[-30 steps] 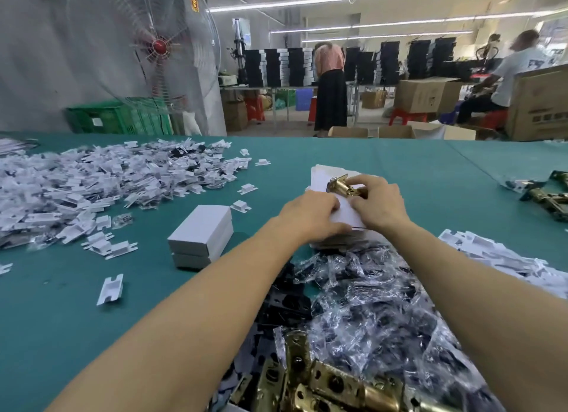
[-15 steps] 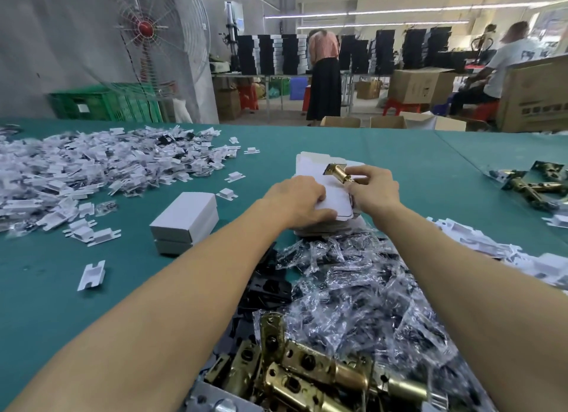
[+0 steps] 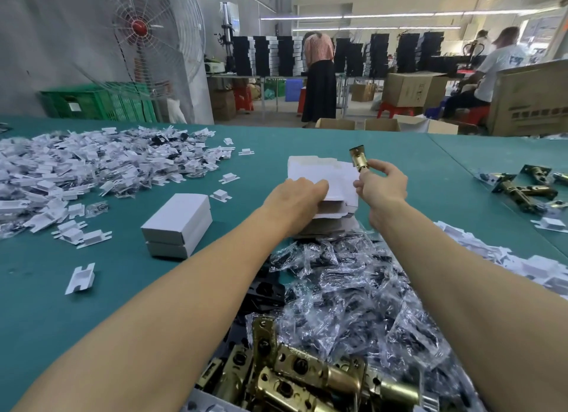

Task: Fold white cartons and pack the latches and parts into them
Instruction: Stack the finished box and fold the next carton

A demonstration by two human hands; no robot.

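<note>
Lifted off the cartons since a moment ago, the right hand (image 3: 381,190) now hangs above the right side of the stack of flat cartons (image 3: 330,219), and the brass latch (image 3: 358,159) it carries has swung from lying across the white card to standing nearly upright, its square face plate topmost. Thumb and forefinger pinch the lower end of the latch barrel; the other fingers are curled loosely underneath. The left hand (image 3: 295,196) has stayed on the stack, fingers bent down over the near left part of the top blank (image 3: 322,171) and gripping it.

From the head camera, the stack sits about mid-counter, a little toward the right. Just in front of it, running to the near edge of the counter (image 3: 37,288), lies a heap of clear bags of dark parts (image 3: 353,288), and at the near edge itself a pile of brass latches (image 3: 301,371), partly under the bags. Two folded cartons (image 3: 178,218), one on the other, stand left of the left forearm, apart from the stack. A broad heap of small white parts (image 3: 92,159) spreads along the left edge toward the far left corner, with a single white piece (image 3: 80,278) lying alone nearer the camera. More white parts (image 3: 491,251) trail along the right side, and several loose latches (image 3: 522,190) lie by the right edge. Beyond the far edge stand a large fan (image 3: 144,33) and a green crate (image 3: 92,101).
</note>
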